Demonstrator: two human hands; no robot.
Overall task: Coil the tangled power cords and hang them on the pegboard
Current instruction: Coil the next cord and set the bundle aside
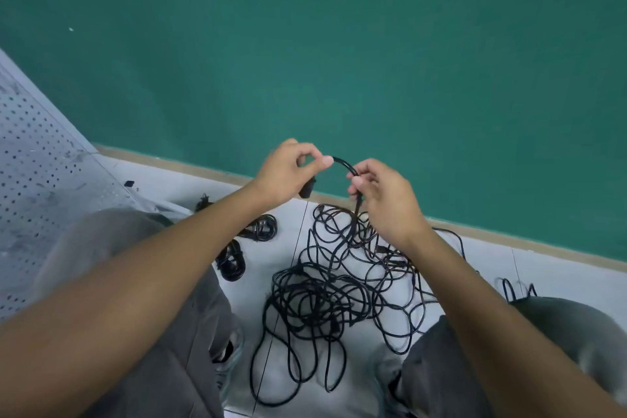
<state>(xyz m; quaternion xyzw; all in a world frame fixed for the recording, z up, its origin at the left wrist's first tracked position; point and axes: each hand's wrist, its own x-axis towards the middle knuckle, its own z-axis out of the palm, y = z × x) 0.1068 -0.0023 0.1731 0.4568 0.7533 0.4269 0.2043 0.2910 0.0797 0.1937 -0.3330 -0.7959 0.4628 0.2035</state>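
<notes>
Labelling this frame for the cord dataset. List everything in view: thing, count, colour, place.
Tangled pile of power cords: one heap, black, on the pale floor between the knees.
Cord held up: one, black, arched between both hands, trailing down into the pile.
Coiled cord bundles: two seen, black, on the floor left of the pile, partly behind the left forearm.
Perforated metal pegboard: one, pale grey, lying at left.
Small black piece: one, on the floor by the pegboard; cannot tell what.
Wall: green, with tan skirting.
Trouser knees: two, grey.
Left hand: pinches the cord.
Right hand: grips the cord.
</notes>
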